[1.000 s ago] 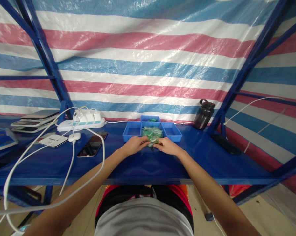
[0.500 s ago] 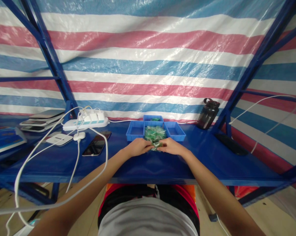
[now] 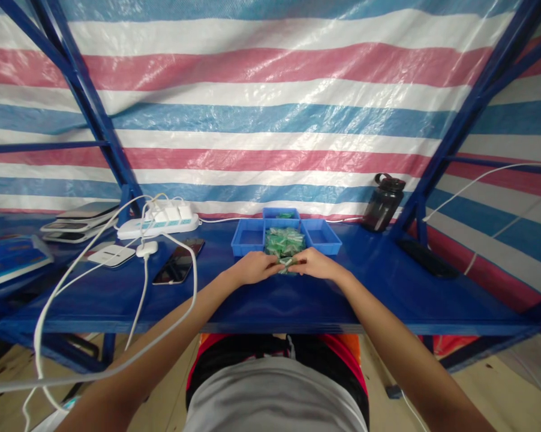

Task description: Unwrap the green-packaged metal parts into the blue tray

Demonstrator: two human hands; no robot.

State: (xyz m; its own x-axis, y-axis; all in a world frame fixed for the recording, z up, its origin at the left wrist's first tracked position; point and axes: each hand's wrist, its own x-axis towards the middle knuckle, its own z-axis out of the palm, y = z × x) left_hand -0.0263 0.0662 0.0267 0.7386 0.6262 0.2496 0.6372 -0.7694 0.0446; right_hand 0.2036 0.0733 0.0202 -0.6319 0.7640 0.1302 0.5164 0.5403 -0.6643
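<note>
My left hand (image 3: 256, 267) and my right hand (image 3: 314, 264) meet at the near side of a heap of small green-and-white packets (image 3: 283, 241). The fingers of both are closed in a pinch on a small green packet (image 3: 286, 262) between them. Its exact kind is too small to make out. The heap fills the middle blue bin. To its left is a blue bin (image 3: 248, 247), and to its right another blue bin (image 3: 324, 247). Behind the heap, a further blue bin (image 3: 268, 213) has a few green pieces in it.
A phone (image 3: 179, 262), a white power strip (image 3: 158, 226) with plugs and loose white cables lie on the left of the blue table (image 3: 288, 306). A dark bottle (image 3: 382, 204) stands at back right, a black flat object (image 3: 426, 257) nearby. Blue frame posts flank both sides.
The view has shifted slightly. Both hands stay at the near edge of the heap, their fingers still pinched on the small green packet.
</note>
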